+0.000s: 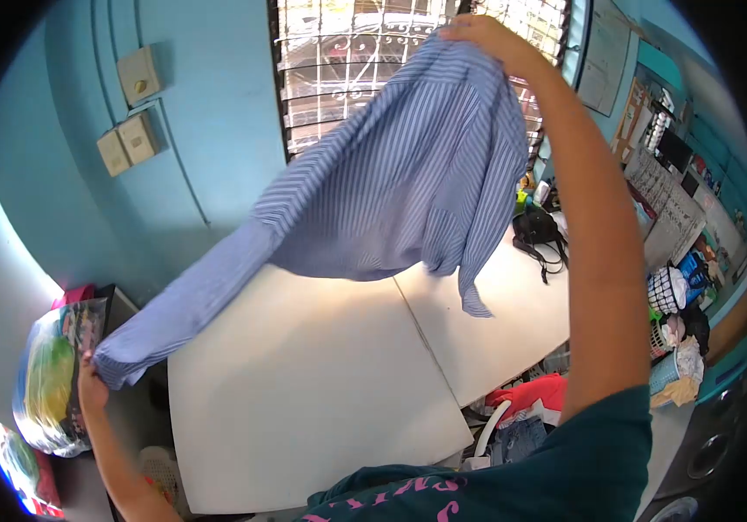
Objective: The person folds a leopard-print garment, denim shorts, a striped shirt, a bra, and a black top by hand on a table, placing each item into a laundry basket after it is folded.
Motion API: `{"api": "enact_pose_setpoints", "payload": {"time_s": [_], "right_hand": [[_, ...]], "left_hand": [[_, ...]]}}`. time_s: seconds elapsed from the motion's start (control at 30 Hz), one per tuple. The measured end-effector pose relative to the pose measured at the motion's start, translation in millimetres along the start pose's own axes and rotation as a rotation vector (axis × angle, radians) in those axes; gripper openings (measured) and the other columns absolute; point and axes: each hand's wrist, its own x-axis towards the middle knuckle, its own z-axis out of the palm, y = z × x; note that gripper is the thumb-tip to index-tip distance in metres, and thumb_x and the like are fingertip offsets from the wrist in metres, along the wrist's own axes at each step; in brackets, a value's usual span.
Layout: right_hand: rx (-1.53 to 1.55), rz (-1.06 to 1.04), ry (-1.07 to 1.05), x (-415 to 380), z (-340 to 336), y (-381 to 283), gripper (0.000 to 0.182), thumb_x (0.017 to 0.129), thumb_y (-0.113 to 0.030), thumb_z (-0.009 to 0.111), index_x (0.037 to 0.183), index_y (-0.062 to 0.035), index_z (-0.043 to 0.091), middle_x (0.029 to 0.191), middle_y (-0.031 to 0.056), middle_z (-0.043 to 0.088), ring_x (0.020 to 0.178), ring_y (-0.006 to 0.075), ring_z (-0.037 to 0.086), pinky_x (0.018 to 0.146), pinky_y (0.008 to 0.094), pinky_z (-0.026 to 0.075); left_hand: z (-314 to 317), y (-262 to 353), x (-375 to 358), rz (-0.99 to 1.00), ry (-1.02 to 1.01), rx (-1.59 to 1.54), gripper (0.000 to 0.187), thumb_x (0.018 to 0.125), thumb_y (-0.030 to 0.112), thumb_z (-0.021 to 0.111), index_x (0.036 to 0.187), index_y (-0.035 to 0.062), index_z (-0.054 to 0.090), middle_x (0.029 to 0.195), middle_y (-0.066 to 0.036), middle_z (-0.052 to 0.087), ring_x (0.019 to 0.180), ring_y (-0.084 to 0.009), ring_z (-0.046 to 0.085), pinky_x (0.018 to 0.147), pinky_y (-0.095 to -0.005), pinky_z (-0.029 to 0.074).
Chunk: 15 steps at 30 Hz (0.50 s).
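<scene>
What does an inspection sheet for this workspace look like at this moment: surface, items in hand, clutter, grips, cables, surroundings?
Surface: white table, two panels joined by a seam, mostly bare.
Items in hand: blue striped shirt held spread in the air above the table.
Clutter: black bag on the far table edge; plastic-wrapped bundle at left; laundry basket and red cloth at right.
Grips: left hand pinches a sleeve cuff low; right hand holds the shirt high.
Cables: nothing seen.
Surroundings: blue wall with switch boxes; barred window.
</scene>
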Motion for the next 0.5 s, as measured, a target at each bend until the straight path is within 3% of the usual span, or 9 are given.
{"api": "enact_pose_setpoints", "payload": {"time_s": [0.07,0.13,0.2,0.27,0.33,0.37,0.43,0.47,0.5], "right_hand": [[0.158,-0.025,-0.109,28.4,-14.1,10.0,0.028,0.081,-0.025,0.059,0.096,-0.0012,0.060,0.094,0.0082,0.059,0.088,0.0179,0.057,0.076,0.0267,0.045],[-0.892,-0.948,-0.044,8.9,-10.4,-44.8,0.016,0.074,-0.016,0.055,0.085,-0.0033,0.055,0.086,0.0159,0.057,0.086,0.0305,0.054,0.071,0.0384,0.043],[-1.014,-0.857,-0.172,24.3,-12.7,-54.8,0.017,0.074,-0.013,0.056,0.087,-0.0015,0.054,0.085,0.0123,0.054,0.084,0.0244,0.051,0.072,0.0340,0.041],[-0.199,-0.126,0.006,26.1,5.5,-69.4,0.013,0.075,-0.012,0.055,0.085,-0.0031,0.054,0.081,0.0071,0.052,0.080,0.0177,0.049,0.071,0.0306,0.040],[-0.231,-0.165,-0.002,23.3,9.7,-90.3,0.011,0.075,-0.010,0.054,0.084,-0.0040,0.053,0.081,0.0054,0.051,0.078,0.0147,0.048,0.069,0.0285,0.040],[-0.204,-0.185,-0.020,26.4,11.8,-97.0,0.010,0.075,-0.010,0.053,0.084,-0.0042,0.053,0.080,0.0051,0.051,0.077,0.0142,0.048,0.067,0.0280,0.040],[-0.149,-0.206,-0.044,31.5,14.0,-112.0,0.009,0.076,-0.008,0.052,0.084,-0.0047,0.053,0.079,0.0047,0.051,0.075,0.0132,0.048,0.065,0.0269,0.040],[-0.123,-0.215,-0.054,34.3,13.1,-119.3,0.008,0.076,-0.007,0.052,0.084,-0.0050,0.053,0.079,0.0044,0.051,0.073,0.0127,0.048,0.063,0.0264,0.040],[-0.096,-0.224,-0.067,38.0,16.2,-126.0,0.007,0.076,-0.007,0.051,0.083,-0.0052,0.053,0.078,0.0042,0.051,0.072,0.0123,0.048,0.062,0.0259,0.040]], "left_hand": [[-42.4,-51.2,4.0,0.115,0.173,0.202,0.038,0.080,0.011,0.036,0.115,-0.0007,0.048,0.111,-0.010,0.053,0.102,-0.0220,0.052,0.090,-0.0330,0.039],[39.9,-46.5,-19.9,-0.070,0.208,0.245,0.036,0.084,0.020,0.040,0.106,-0.0034,0.056,0.101,-0.010,0.058,0.098,-0.0209,0.053,0.088,-0.0320,0.039],[42.0,-70.6,-24.4,-0.165,0.342,0.235,0.037,0.071,0.010,0.051,0.106,-0.0006,0.057,0.100,-0.010,0.058,0.091,-0.0201,0.054,0.081,-0.0298,0.042],[59.3,-82.5,-30.0,-0.298,0.426,0.387,0.038,0.063,-0.001,0.052,0.101,0.0006,0.057,0.095,-0.009,0.057,0.091,-0.0206,0.053,0.082,-0.0294,0.042],[48.4,-104.9,-40.0,-0.222,0.520,0.911,0.034,0.065,0.001,0.057,0.099,0.0016,0.054,0.102,-0.011,0.055,0.096,-0.0237,0.052,0.084,-0.0332,0.041],[53.5,-116.9,-43.6,-0.226,0.528,0.908,0.034,0.065,0.001,0.057,0.099,0.0016,0.054,0.102,-0.011,0.055,0.096,-0.0237,0.052,0.084,-0.0332,0.041],[126.7,-141.8,-45.8,0.504,0.916,1.491,0.034,0.069,0.010,0.064,0.099,0.0035,0.051,0.111,-0.014,0.051,0.104,-0.0278,0.048,0.088,-0.0380,0.039],[165.7,-145.4,-43.7,0.659,0.637,1.292,0.045,0.070,0.016,0.067,0.109,0.0037,0.047,0.118,-0.017,0.046,0.111,-0.0319,0.043,0.091,-0.0407,0.036],[207.5,-161.0,-41.7,0.598,0.465,1.124,0.061,0.066,0.017,0.071,0.116,0.0008,0.042,0.119,-0.018,0.045,0.113,-0.0331,0.041,0.094,-0.0397,0.034]]}}
